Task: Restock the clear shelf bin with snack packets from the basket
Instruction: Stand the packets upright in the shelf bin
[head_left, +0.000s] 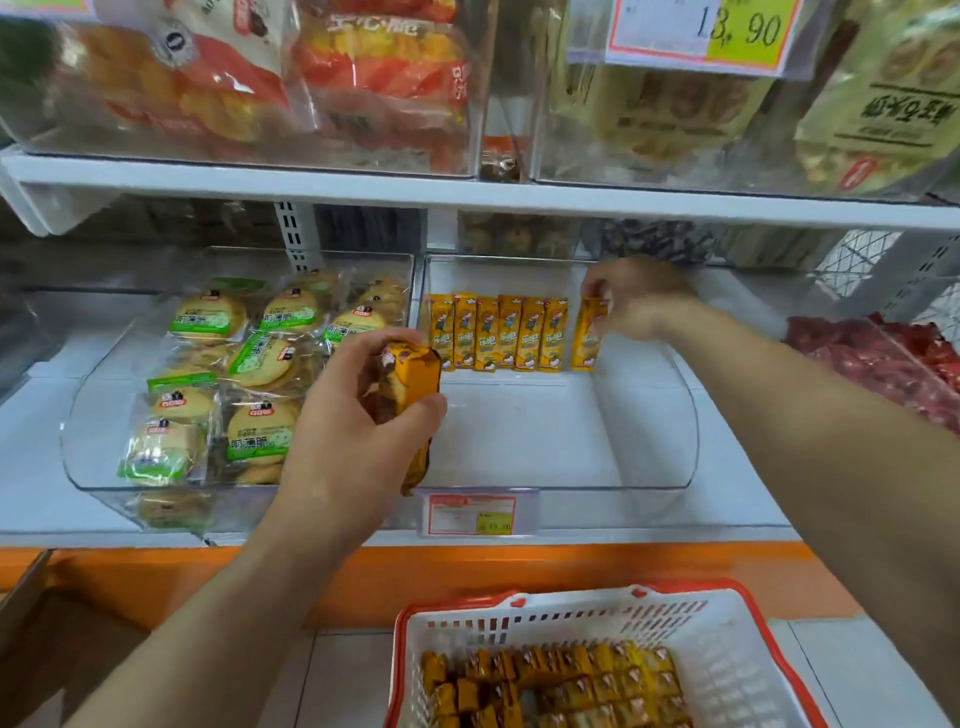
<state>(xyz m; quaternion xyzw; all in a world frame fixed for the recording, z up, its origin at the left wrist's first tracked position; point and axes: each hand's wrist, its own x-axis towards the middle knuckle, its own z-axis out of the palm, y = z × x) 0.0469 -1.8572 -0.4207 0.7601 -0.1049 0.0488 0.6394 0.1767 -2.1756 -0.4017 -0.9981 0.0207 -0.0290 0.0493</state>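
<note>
Right hand (636, 301) pinches upright packet (588, 334) in clear bin (649, 415); left hand (358, 415) grips packet bundle (410, 395).

Two limbs of the person are in view.

- Bare left hand (358, 410): uncovered from fingertips to wrist, with knuckle creases visible on its back.
- Bare right hand (639, 299): likewise uncovered, smaller in frame, detail soft.
- Bare left forearm (234, 597): skin exposed along its whole visible length to the lower edge.
- Bare right forearm (831, 415): exposed to the right edge, broadened there by the wide lens.
- Clothing above the forearms: outside the view.
- Fingernails: too blurred to assess.
</note>
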